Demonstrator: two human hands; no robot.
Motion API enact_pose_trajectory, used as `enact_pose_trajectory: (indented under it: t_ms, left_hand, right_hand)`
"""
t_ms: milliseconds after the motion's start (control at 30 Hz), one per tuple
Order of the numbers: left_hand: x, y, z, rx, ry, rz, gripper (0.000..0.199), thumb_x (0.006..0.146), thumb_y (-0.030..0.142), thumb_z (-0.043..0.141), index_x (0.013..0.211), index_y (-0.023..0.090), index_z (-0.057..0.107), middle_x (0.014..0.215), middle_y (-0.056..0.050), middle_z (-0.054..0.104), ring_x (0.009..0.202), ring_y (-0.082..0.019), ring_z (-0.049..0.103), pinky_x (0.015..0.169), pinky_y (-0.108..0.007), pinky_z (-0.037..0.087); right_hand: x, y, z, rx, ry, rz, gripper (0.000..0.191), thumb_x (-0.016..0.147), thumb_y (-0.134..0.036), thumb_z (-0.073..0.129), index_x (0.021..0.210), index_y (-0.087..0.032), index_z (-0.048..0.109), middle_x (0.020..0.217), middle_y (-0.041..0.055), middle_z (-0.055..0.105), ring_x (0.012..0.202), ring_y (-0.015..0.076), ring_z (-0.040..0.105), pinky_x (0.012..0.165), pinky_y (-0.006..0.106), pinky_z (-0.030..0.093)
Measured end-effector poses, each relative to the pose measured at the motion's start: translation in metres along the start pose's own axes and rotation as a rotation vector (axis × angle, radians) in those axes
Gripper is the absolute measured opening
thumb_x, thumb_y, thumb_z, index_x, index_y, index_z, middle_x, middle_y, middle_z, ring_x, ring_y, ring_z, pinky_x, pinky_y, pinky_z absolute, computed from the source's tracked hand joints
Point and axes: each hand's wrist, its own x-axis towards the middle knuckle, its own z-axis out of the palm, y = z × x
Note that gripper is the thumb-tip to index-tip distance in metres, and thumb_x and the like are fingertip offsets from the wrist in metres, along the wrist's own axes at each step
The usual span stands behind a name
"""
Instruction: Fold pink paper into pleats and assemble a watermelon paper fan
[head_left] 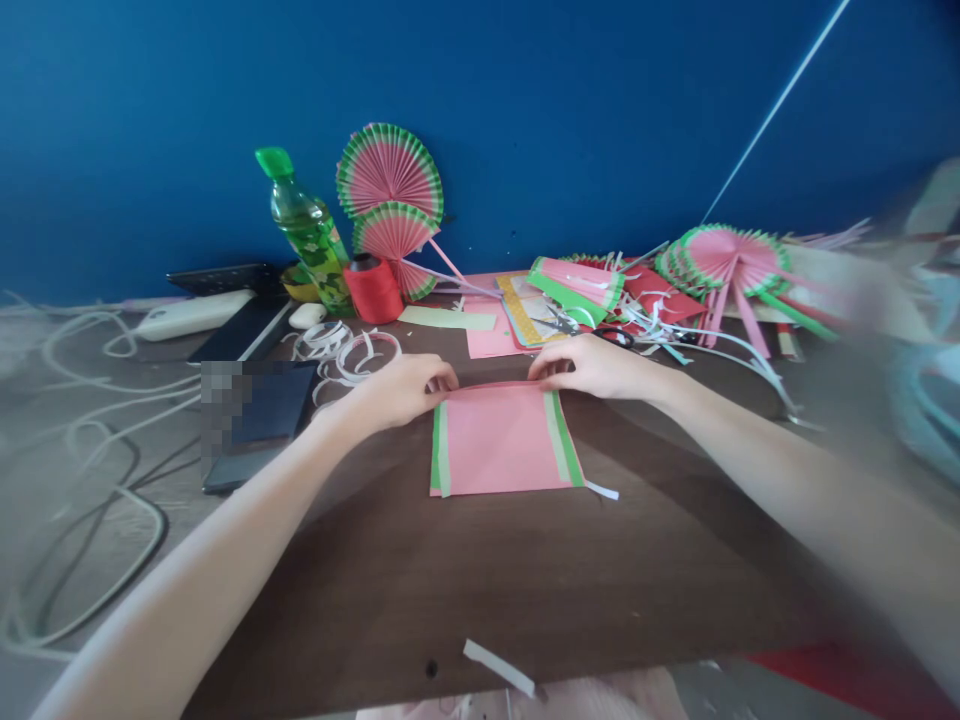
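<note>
A pink paper sheet [496,440] with green and pale green strips along its left and right sides lies on the brown table [420,580]. Its far edge is slightly raised in a narrow fold. My left hand [412,388] pinches the far left corner between curled fingers and thumb. At the far right corner, my right hand [577,366] grips the same edge in a pinch. A short white strip [602,491] sticks out from the near right corner of the sheet.
Pleated pink and green paper fans [390,175] lean on the blue wall beside a green bottle [307,232] and a red thread spool [373,290]. Scissors [559,322], paper scraps and more fans [720,262] lie behind my right hand. White cables [97,380] spread left. A white strip [499,667] lies near the front edge.
</note>
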Motion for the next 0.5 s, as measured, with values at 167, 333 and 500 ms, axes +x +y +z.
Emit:
enact_pose_trajectory:
  t_ms: [167,333,500]
  left_hand:
    - [0.0008,0.0002,-0.0003,0.052,-0.028,0.03,0.019,0.077,0.018,0.049,0.09,0.015,0.062,0.089,-0.004,0.063,0.082,-0.015,0.059,0.076,-0.026,0.044]
    - [0.0009,-0.0011,-0.0004,0.052,-0.036,0.041,0.016,0.078,0.018,0.049,0.089,0.014,0.061,0.088,-0.004,0.063,0.081,-0.014,0.058,0.075,-0.026,0.043]
    - [0.001,-0.002,0.0003,0.041,-0.03,0.041,0.014,0.077,0.016,0.05,0.086,0.014,0.06,0.086,-0.003,0.062,0.077,-0.013,0.057,0.072,-0.024,0.043]
  right_hand:
    - [-0.0029,0.0003,-0.0046,-0.023,-0.048,-0.028,0.02,0.079,-0.022,0.055,0.094,-0.014,0.066,0.09,0.0062,0.066,0.077,0.0147,0.059,0.067,0.028,0.044]
    - [-0.0034,-0.0046,-0.0013,-0.1,-0.028,-0.071,0.02,0.075,-0.012,0.053,0.091,-0.013,0.065,0.088,0.0059,0.064,0.073,0.0128,0.056,0.065,0.025,0.044]
    - [-0.0021,-0.0056,0.0021,-0.14,-0.01,-0.045,0.016,0.076,-0.01,0.053,0.087,-0.013,0.064,0.086,0.0057,0.064,0.072,0.0128,0.056,0.065,0.025,0.043]
